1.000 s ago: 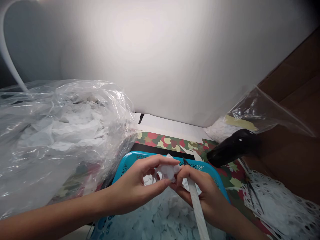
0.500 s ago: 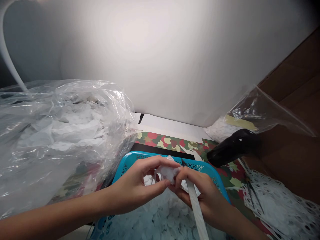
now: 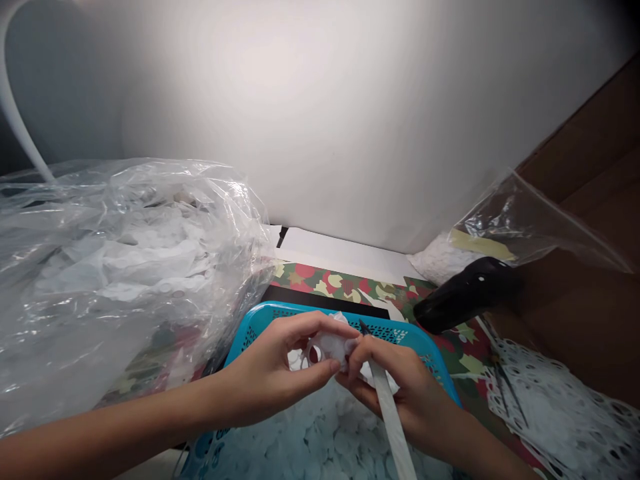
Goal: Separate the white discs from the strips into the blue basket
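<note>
White paper scrap, pierced with round holes, sits at the lower middle of the frame, pinched between the closed fingers of the left hand and pressed by the right hand. The right fingers also grip a long white-handled craft knife, whose dark tip points up just beyond the scrap, above the rim of a blue basket heaped with white discs. The tip lies close to the left fingers, so a slip could nick them or tear the paper. Loose discs could scatter if the bulging plastic bag at the left of the frame gets knocked.
</note>
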Available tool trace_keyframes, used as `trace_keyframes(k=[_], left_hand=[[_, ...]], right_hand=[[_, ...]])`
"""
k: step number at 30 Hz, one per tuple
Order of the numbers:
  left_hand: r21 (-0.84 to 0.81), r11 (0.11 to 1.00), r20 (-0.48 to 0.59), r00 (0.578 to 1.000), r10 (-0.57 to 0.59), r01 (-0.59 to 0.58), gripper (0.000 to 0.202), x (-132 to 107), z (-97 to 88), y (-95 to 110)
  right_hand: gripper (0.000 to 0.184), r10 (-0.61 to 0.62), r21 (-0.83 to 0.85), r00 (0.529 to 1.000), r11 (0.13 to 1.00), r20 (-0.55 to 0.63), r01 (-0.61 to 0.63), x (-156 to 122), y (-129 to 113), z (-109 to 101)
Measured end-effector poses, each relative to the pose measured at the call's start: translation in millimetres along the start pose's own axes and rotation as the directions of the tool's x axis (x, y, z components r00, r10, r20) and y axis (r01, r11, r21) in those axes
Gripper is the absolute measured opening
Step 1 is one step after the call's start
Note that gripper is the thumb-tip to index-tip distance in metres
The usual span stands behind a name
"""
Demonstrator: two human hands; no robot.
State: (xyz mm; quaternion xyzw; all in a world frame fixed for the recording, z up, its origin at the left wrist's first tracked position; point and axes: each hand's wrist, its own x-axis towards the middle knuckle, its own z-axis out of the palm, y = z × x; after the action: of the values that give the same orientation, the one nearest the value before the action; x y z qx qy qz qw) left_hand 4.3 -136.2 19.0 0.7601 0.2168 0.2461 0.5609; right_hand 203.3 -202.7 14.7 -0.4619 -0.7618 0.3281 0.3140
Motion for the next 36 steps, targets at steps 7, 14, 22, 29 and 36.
trace_keyframes(k=[7, 14, 22, 29, 36], left_hand=[[0.008, 1.0, -0.003, 1.0, -0.005, 0.005, 0.026, -0.3, 0.5, -0.2], [0.014, 1.0, -0.005, 1.0, 0.01, -0.01, 0.025, -0.8, 1.2, -2.3], [0.0, 1.0, 0.003, 1.0, 0.016, -0.016, 0.028, 0.2, 0.9, -5.1], [0.004, 1.0, 0.006, 1.0, 0.013, -0.013, 0.027, 0.0, 1.2, -4.6], [-0.006, 1.0, 0.006, 1.0, 0.007, -0.007, 0.024, 0.3, 1.7, -2.7]], right_hand=[[0.014, 0.006, 0.008, 1.0, 1.0, 0.013, -0.006, 0.0, 1.0, -0.2], [0.014, 0.0, 0.013, 1.0, 1.0, 0.018, 0.0, 0.1, -0.2, -0.9], [0.015, -0.01, 0.011, 1.0, 1.0, 0.021, 0.009, -0.8, -1.4, -2.0], [0.016, -0.003, 0.023, 1.0, 1.0, 0.027, 0.002, 0.5, -0.6, -1.3], [0.015, -0.002, 0.012, 0.999, 1.0, 0.041, 0.001, 1.1, -1.1, -1.0]])
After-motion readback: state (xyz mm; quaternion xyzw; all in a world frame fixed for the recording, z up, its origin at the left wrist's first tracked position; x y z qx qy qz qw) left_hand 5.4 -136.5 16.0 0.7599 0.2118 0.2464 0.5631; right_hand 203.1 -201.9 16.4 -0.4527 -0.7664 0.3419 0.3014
